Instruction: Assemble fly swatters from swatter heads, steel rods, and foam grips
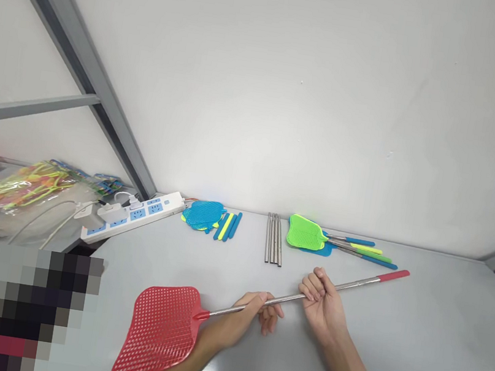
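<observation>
A red fly swatter (163, 328) with an extended metal rod and a red handle end (394, 276) is held slantwise above the table. My left hand (251, 313) is closed on the rod near the swatter head, thumb along the metal. Farther up the rod, toward the handle, my right hand (321, 299) is wrapped round it with curled fingers. The red head lies over my left forearm and covers part of it. Beyond my hands, several loose metal rods (275, 239) lie side by side on the table.
Green and blue swatters (308, 233) with rods and coloured handles lie at back right. Blue swatter heads (204, 215) and loose blue and yellow handles (227, 226) sit back left. A power strip (170, 202) with plugs and plastic-bagged items (24, 186) occupy the left. A wall borders the table.
</observation>
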Motion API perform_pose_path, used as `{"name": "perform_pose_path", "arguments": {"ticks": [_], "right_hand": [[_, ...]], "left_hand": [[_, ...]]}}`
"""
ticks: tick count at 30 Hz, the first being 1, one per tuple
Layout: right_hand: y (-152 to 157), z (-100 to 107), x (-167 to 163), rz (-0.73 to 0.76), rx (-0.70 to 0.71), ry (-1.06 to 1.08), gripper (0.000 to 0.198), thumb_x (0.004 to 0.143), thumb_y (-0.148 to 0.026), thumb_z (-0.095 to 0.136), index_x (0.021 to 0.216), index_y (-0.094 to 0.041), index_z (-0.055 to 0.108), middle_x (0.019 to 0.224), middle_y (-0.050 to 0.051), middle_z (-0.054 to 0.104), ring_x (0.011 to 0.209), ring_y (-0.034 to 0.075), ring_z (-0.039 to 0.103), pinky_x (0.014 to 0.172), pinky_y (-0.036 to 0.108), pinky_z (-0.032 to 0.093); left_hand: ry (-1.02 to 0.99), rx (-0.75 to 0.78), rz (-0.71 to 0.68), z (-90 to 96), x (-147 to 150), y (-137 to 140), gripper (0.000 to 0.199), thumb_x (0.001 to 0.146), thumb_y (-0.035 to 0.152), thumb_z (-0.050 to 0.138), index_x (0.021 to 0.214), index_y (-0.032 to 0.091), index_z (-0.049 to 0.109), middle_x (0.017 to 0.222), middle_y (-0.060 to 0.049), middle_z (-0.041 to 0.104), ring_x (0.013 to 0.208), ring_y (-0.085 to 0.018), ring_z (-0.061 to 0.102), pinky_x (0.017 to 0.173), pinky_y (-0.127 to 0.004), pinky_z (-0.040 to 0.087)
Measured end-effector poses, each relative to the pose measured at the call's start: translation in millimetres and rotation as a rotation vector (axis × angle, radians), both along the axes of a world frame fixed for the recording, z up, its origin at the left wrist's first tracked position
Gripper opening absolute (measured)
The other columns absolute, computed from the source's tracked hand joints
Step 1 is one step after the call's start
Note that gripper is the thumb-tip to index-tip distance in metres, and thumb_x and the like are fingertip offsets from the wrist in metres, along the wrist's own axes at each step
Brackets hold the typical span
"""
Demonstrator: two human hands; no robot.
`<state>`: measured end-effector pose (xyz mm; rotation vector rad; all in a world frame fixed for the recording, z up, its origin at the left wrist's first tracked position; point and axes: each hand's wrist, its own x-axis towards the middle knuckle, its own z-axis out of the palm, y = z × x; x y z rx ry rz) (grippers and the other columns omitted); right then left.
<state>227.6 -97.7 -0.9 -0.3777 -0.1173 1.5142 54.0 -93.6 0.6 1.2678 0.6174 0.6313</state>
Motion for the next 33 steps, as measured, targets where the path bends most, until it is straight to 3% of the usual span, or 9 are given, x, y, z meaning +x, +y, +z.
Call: {"name": "perform_pose_path", "arguments": {"ticks": [21,26,33], "right_hand": [[-7.6,-6.1,-24.2,0.041,-0.073,0.001,0.015,0.081,-0.02,0.047,0.067,-0.017,0.042,0.046,-0.009,0.018,0.036,0.004,0.024,0.037,0.015,0.031],[-9.9,-2.0,-30.2,0.082,-0.067,0.008,0.015,0.081,-0.024,0.047,0.067,-0.017,0.043,0.048,-0.009,0.02,0.039,0.004,0.025,0.041,0.016,0.033],[-1.8,2.8,-17.5,0.065,-0.039,0.01,0.013,0.08,-0.019,0.047,0.068,-0.016,0.043,0.048,-0.009,0.021,0.039,0.004,0.029,0.043,0.017,0.034]], "left_hand": [[0.038,0.045,-0.098,-8.0,3.6,-2.5,0.047,0.085,0.044,0.021,0.087,0.013,0.055,0.062,-0.003,0.051,0.054,-0.011,0.044,0.056,-0.023,0.036],[0.059,0.072,-0.05,-4.5,4.5,-3.0,0.046,0.085,0.044,0.021,0.079,0.013,0.056,0.062,-0.003,0.053,0.055,-0.012,0.046,0.058,-0.024,0.036],[0.012,-0.007,0.077,-6.5,14.3,4.9,0.043,0.083,0.044,0.029,0.078,0.012,0.057,0.059,-0.003,0.051,0.052,-0.012,0.046,0.054,-0.025,0.035]]}}
